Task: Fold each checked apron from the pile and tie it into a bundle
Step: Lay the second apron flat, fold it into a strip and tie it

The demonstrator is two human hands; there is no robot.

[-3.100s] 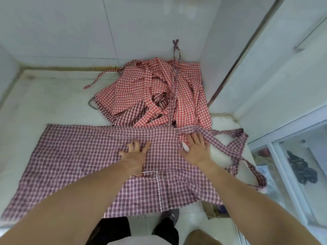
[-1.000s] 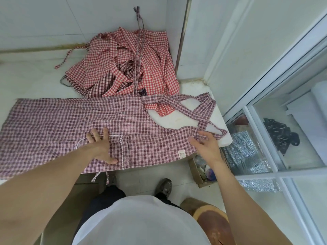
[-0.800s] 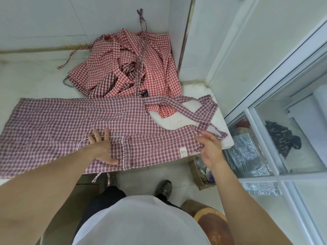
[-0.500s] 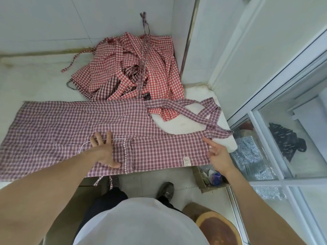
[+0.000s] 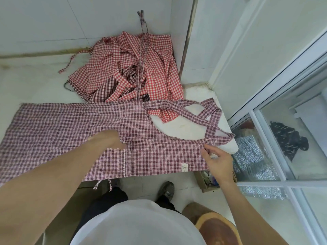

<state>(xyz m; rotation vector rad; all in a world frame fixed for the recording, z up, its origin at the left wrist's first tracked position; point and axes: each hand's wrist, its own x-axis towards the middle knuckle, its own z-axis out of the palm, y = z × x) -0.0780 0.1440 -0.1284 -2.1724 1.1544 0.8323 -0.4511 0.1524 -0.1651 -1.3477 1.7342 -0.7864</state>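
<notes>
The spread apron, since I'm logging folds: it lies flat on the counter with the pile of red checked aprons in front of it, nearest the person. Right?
No. The head view shows the pile behind the spread apron, against the wall.

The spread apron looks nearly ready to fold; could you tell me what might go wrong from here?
The spread apron overhangs the counter's front edge, so it may slide off when lifted. Its straps cross near the right hand and overlap the pile, so they could tangle or drag another apron along.
</notes>
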